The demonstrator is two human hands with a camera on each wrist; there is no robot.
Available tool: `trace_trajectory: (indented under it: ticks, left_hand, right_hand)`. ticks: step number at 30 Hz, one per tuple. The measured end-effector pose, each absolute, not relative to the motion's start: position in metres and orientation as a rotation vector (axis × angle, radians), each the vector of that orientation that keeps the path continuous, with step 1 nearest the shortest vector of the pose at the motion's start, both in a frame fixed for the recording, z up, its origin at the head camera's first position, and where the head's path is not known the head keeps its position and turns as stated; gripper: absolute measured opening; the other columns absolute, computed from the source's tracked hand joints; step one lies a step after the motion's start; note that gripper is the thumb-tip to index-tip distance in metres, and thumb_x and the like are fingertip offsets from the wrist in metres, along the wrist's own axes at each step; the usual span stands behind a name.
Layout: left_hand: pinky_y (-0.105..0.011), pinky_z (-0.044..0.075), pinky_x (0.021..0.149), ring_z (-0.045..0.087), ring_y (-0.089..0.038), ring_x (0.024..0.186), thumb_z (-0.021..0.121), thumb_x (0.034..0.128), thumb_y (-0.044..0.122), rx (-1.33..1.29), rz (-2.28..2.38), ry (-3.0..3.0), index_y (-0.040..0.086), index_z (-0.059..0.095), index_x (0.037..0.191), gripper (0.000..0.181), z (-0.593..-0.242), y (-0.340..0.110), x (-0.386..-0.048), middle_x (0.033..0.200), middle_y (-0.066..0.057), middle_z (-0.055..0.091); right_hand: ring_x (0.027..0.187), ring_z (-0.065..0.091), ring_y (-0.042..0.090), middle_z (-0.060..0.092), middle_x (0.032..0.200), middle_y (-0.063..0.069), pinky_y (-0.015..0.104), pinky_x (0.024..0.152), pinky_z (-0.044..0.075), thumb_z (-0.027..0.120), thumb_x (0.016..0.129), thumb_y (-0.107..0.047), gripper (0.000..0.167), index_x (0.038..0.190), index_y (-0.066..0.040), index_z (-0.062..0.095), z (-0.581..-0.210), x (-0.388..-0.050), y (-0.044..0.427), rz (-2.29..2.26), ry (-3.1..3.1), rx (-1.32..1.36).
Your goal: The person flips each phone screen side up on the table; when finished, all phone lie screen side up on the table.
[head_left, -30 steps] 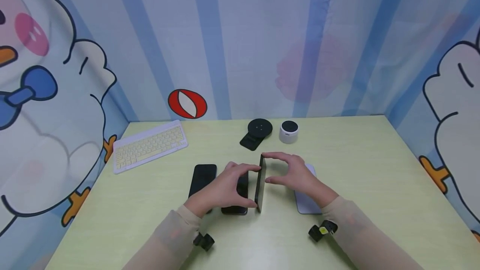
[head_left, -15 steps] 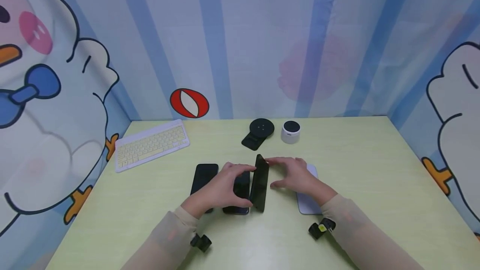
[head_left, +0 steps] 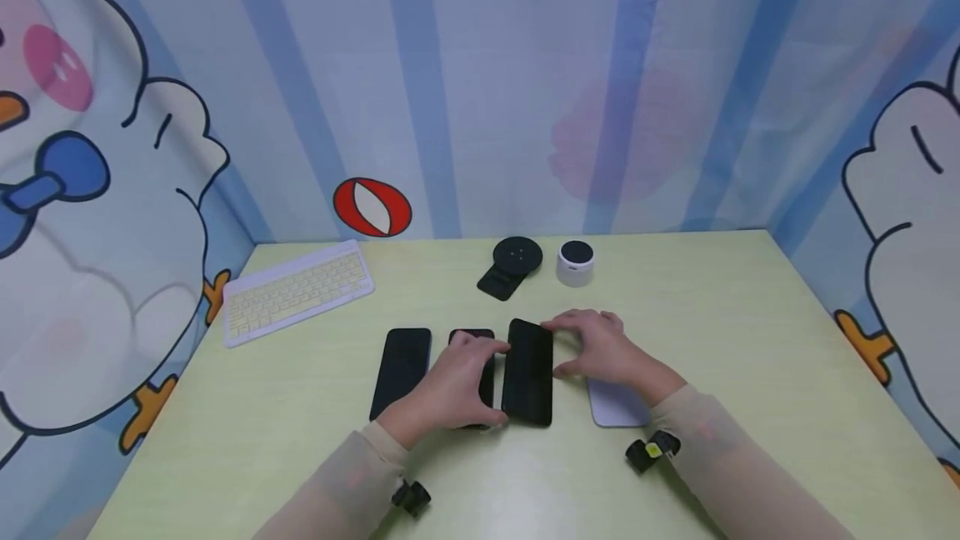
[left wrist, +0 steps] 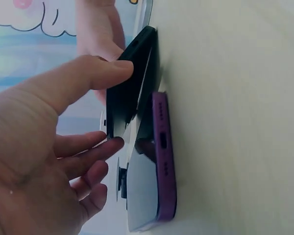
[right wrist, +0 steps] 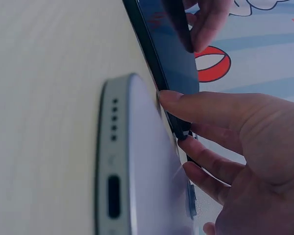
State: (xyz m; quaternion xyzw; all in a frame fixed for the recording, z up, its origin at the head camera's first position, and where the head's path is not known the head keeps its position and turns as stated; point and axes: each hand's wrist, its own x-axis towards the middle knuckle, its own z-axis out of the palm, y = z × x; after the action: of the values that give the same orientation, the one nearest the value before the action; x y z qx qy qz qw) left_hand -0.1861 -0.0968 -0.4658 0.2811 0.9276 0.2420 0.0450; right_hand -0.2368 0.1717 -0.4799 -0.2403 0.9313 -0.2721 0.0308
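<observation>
Op: Where's the phone?

Eng: Black phone point(head_left: 528, 373) is between your hands, over the bench point(head_left: 720, 315). Screen faces up, body tilted: left edge raised, right edge low. Can't tell if that low edge touches the bench.

Op: Left hand?

Eng: Your left hand point(head_left: 456, 390) pinches it along the raised edge, thumb at the near end, forefinger toward the far corner. Your other fingers curl loosely clear of it.

Op: Right hand?

Eng: Your right hand point(head_left: 600, 348) is spread. Thumb tip at mid right edge, forefinger at the far right corner. Light contact.

Op: What's around it?

Eng: Middle phone point(head_left: 487, 380) lies flat just to its left, partly hidden by your left hand; left wrist view shows its purple rim. Left phone point(head_left: 401, 373) is flat beyond that. Lilac phone point(head_left: 618, 408) lies on the right, partly under your right hand.

Op: Back of the bench?

Eng: Keyboard point(head_left: 298, 294) at far left, angled. Black stand point(head_left: 517, 257) behind the phones, white cylinder point(head_left: 575, 265) just right of it. Striped cartoon curtain point(head_left: 495, 90) behind all that.
</observation>
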Motion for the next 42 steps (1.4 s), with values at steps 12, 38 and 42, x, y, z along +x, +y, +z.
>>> trace_trajectory:
  ticks: [12,38,42]
  left_hand:
    - [-0.038,0.045,0.106,0.047,-0.024,0.12,0.094,0.0675,0.046,0.852,0.476,2.892,0.013,0.06,0.14,0.087,-0.47,-0.083,-0.186,0.136,-0.002,0.065]
    - [-0.044,0.043,0.11,0.045,-0.026,0.128,0.086,0.0768,0.055,0.826,0.48,2.887,0.013,0.058,0.146,0.086,-0.468,-0.08,-0.182,0.146,-0.005,0.056]
    - [-0.042,0.043,0.109,0.046,-0.025,0.128,0.086,0.0786,0.054,0.855,0.495,2.898,0.013,0.057,0.147,0.085,-0.467,-0.074,-0.182,0.146,-0.005,0.057]
  right_hand:
    - [0.133,0.056,0.034,0.067,0.136,0.011,0.076,0.113,0.015,0.092,0.074,-0.019,0.064,0.135,-0.013,0.07,-0.477,-0.234,0.179,-0.812,2.842,-0.728]
    - [0.138,0.051,0.038,0.065,0.141,0.01,0.074,0.111,0.019,0.088,0.082,-0.023,0.055,0.134,-0.014,0.071,-0.48,-0.22,0.201,-0.843,2.928,-0.719]
    - [0.139,0.049,0.04,0.063,0.143,0.012,0.068,0.111,0.026,0.085,0.085,-0.021,0.053,0.135,-0.013,0.07,-0.48,-0.219,0.214,-0.849,2.946,-0.694]
